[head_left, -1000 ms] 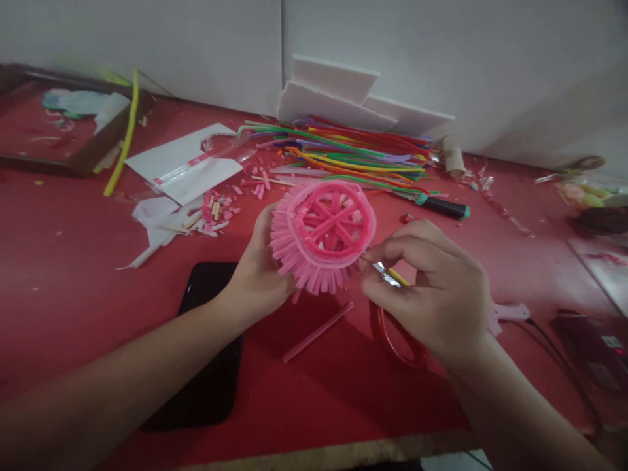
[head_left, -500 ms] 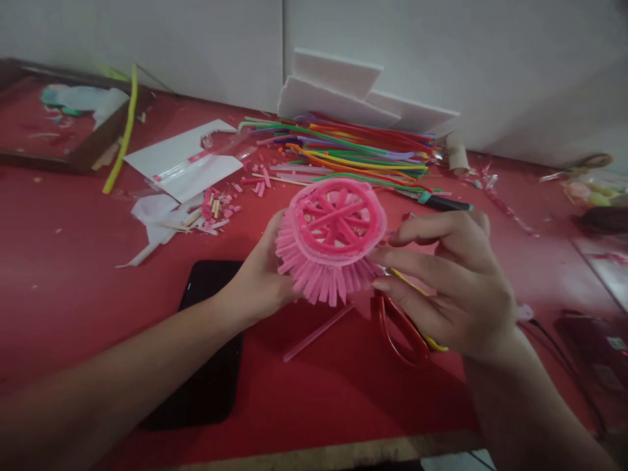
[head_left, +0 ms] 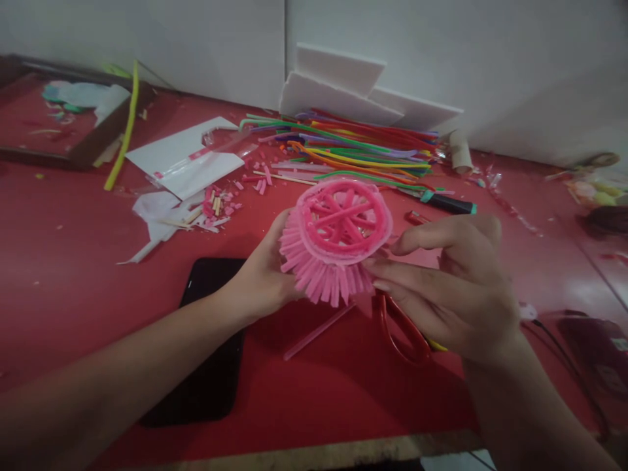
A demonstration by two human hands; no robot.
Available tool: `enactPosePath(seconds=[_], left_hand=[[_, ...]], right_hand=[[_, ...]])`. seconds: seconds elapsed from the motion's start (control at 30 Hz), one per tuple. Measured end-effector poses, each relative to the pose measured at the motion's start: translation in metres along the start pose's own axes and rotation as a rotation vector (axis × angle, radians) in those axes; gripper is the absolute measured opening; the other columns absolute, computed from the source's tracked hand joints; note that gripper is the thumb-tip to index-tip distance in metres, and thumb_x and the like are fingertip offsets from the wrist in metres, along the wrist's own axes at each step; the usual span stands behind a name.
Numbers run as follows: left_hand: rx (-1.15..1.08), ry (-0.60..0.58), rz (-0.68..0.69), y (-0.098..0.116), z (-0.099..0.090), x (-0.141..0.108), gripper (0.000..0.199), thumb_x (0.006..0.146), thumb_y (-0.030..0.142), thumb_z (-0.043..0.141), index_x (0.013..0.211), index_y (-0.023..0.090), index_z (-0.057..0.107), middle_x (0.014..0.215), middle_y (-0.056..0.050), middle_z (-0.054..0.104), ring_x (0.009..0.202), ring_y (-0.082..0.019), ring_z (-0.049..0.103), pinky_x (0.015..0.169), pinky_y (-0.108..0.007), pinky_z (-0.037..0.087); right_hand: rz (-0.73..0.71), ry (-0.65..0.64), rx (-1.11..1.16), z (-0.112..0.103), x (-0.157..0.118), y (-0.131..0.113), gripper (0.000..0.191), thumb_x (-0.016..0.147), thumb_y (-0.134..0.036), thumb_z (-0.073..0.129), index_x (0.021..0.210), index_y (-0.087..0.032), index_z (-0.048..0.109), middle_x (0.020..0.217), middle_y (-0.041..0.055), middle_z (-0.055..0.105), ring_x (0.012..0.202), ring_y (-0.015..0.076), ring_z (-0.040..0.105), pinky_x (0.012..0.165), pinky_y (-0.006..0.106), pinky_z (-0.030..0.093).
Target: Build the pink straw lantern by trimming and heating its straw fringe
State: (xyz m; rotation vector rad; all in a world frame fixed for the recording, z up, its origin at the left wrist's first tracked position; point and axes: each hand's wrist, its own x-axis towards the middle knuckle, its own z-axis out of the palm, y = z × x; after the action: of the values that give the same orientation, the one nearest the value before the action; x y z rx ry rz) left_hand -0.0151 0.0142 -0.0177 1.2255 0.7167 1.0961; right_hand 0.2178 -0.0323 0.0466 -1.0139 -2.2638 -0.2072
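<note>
A round pink craft piece (head_left: 346, 212) is held above the red table. Its ringed top has crossed spokes, and a fringe of short fuzzy pink strips (head_left: 326, 278) hangs below. My left hand (head_left: 272, 265) is closed around its left side, the fingers mostly hidden behind it. At its right edge my right hand (head_left: 454, 281) has curled fingers, with two fingertips pressed on the fringe just under the rim and the index finger slightly raised. Beneath that hand lie red-handled scissors (head_left: 405, 337), partly covered. A thin pink stick (head_left: 316, 333) rests on the table below the piece.
Colourful pipe cleaners (head_left: 353, 147) lie at the back before white foam boards (head_left: 338, 72). A black phone (head_left: 206, 373) is under my left forearm. Pink scraps (head_left: 220, 203), white paper (head_left: 184, 154), a cutter knife (head_left: 449, 203) and a brown tray (head_left: 78, 154) are around.
The pink piece has shifted very slightly right. My right fingertips have slid a little left under its rim, and a small red item behind that hand shows more.
</note>
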Motion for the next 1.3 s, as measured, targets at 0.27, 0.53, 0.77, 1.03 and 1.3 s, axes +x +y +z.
enactPosePath(seconds=[0.27, 0.53, 0.77, 1.03, 1.3], left_hand=[[0.023, -0.023, 0.02, 0.002, 0.0, 0.0, 0.066, 0.059, 0.015, 0.092, 0.118, 0.025, 0.066, 0.129, -0.012, 0.075, 0.117, -0.037, 0.073, 0.103, -0.054, 0.059], [0.008, -0.035, -0.013, -0.001, -0.001, 0.0, 0.07, 0.056, 0.014, 0.094, 0.119, 0.025, 0.065, 0.129, -0.013, 0.072, 0.119, -0.038, 0.071, 0.105, -0.057, 0.057], [0.003, -0.025, -0.025, -0.001, -0.002, 0.0, 0.075, 0.054, 0.015, 0.095, 0.12, 0.026, 0.061, 0.128, -0.012, 0.071, 0.119, -0.038, 0.071, 0.104, -0.055, 0.057], [-0.002, 0.01, 0.026, -0.001, 0.0, 0.001, 0.079, 0.054, 0.028, 0.099, 0.122, 0.027, 0.059, 0.108, -0.011, 0.076, 0.092, -0.035, 0.075, 0.076, -0.051, 0.065], [-0.023, -0.043, 0.057, -0.002, -0.003, -0.001, 0.079, 0.059, 0.021, 0.097, 0.127, 0.025, 0.055, 0.131, -0.015, 0.071, 0.117, -0.036, 0.07, 0.104, -0.055, 0.057]], right_hand=[[0.013, 0.007, 0.005, -0.001, 0.002, -0.003, 0.012, 0.097, -0.023, 0.069, 0.1, -0.033, 0.076, 0.097, 0.0034, 0.069, 0.085, 0.0219, 0.063, 0.081, 0.043, 0.046], [-0.01, 0.052, 0.005, 0.001, 0.0, -0.003, 0.014, 0.094, -0.019, 0.072, 0.097, -0.032, 0.075, 0.099, 0.0031, 0.068, 0.085, 0.0212, 0.061, 0.08, 0.043, 0.047], [-0.029, 0.039, 0.001, 0.0, 0.002, -0.004, 0.011, 0.094, -0.019, 0.068, 0.1, -0.027, 0.073, 0.1, 0.0048, 0.069, 0.087, 0.0212, 0.063, 0.081, 0.044, 0.044], [0.0, 0.098, -0.039, 0.004, -0.001, -0.007, 0.026, 0.09, -0.027, 0.065, 0.115, -0.024, 0.072, 0.112, 0.0088, 0.068, 0.091, 0.0261, 0.064, 0.087, 0.048, 0.044], [0.011, 0.075, -0.096, 0.006, -0.004, -0.01, 0.024, 0.091, -0.027, 0.065, 0.114, -0.029, 0.072, 0.111, 0.007, 0.07, 0.093, 0.027, 0.065, 0.089, 0.048, 0.046]])
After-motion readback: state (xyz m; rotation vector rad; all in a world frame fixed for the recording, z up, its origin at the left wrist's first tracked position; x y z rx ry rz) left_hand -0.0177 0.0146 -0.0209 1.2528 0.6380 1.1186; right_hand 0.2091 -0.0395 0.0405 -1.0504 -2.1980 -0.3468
